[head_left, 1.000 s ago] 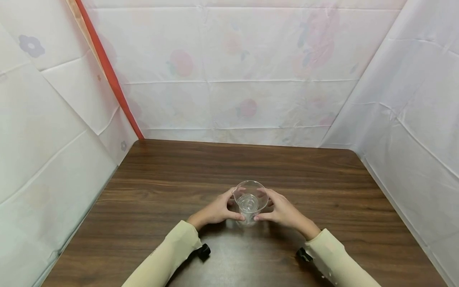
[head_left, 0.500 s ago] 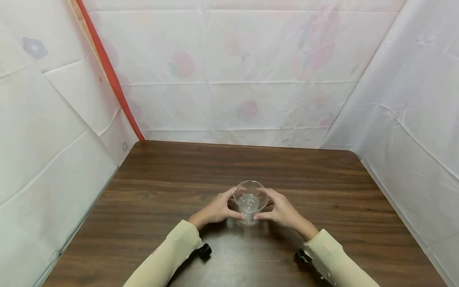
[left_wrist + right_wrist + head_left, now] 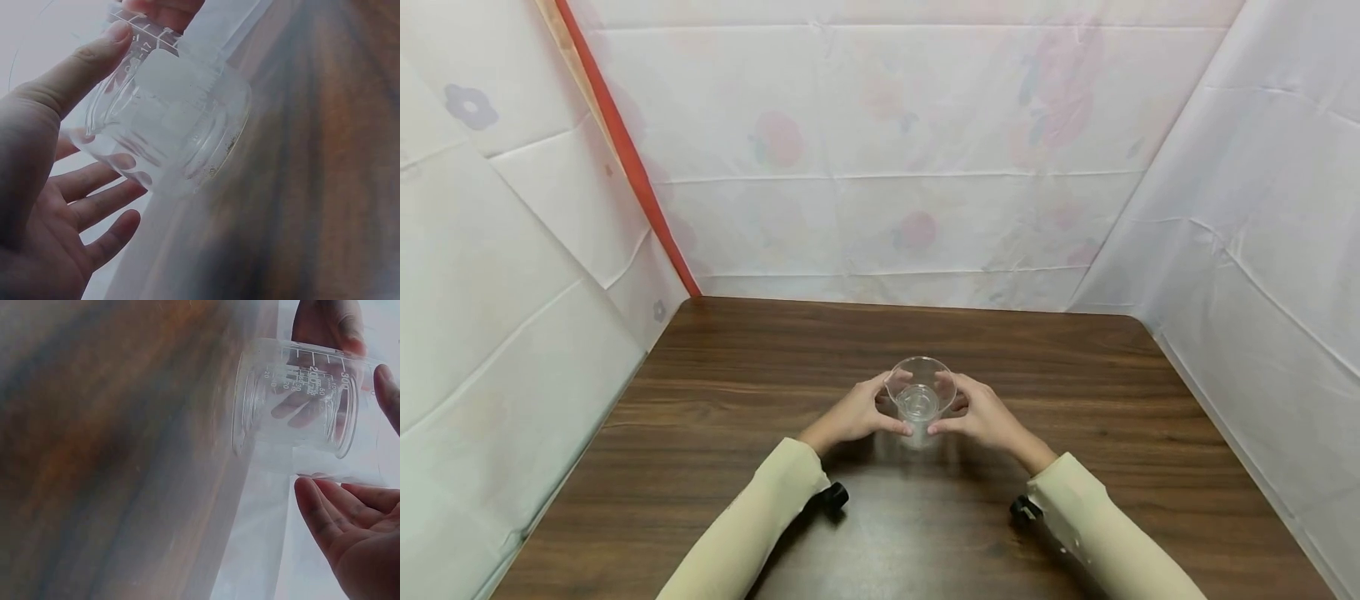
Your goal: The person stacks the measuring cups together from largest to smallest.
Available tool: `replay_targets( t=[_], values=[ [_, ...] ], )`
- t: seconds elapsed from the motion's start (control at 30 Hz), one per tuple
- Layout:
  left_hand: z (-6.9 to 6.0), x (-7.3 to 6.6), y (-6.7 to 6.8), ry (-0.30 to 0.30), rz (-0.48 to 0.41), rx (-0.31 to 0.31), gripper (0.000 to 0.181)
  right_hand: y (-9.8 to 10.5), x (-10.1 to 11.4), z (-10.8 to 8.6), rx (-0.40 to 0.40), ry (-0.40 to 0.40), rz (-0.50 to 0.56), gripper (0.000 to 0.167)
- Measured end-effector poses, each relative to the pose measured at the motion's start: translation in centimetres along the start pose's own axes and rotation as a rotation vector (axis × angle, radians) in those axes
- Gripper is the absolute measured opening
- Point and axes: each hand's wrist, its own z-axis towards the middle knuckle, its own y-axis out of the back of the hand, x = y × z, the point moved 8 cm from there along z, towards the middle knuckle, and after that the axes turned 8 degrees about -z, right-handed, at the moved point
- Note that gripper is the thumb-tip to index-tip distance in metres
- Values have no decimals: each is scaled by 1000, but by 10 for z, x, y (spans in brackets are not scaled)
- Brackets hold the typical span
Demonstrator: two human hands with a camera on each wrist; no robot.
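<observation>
A clear glass beaker (image 3: 919,430) with a spout and printed white scale stands upright between the two hands near the table's middle. Inside it sits a smaller glass beaker (image 3: 322,415), whose own scale shows through the wall in the right wrist view. The left hand (image 3: 859,412) holds the large beaker's left side, thumb in front and fingers behind. From the other side the right hand (image 3: 988,417) holds it the same way. Both thumbs come close together at the front. Whether the base touches the table I cannot tell.
The dark wood-grain table (image 3: 737,350) has white patterned sheets (image 3: 850,208) along its back and sides. A red strip (image 3: 625,150) runs down the back left corner. Small black devices, such as the left one (image 3: 833,497), sit at both wrists.
Over the last half second both hands and the nested beakers have shifted upward in the head view, away from the body or raised. Before that they barely moved. The grip looks the same.
</observation>
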Motion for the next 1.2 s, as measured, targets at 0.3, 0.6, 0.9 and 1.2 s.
replay_targets(
  t=[0.3, 0.6, 0.9, 1.2],
  values=[
    [18, 10, 10, 28, -14, -1, 81, 0, -17, 20, 44, -58, 37, 85],
    [27, 13, 14, 42, 6, -16, 80, -1, -28, 27, 48, -85, 68, 85],
    [29, 20, 10, 53, -32, -3, 80, -1, -35, 27, 48, -107, 71, 85],
    [27, 21, 9, 62, -34, -10, 83, -4, -39, 29, 42, -87, 49, 83]
  ],
)
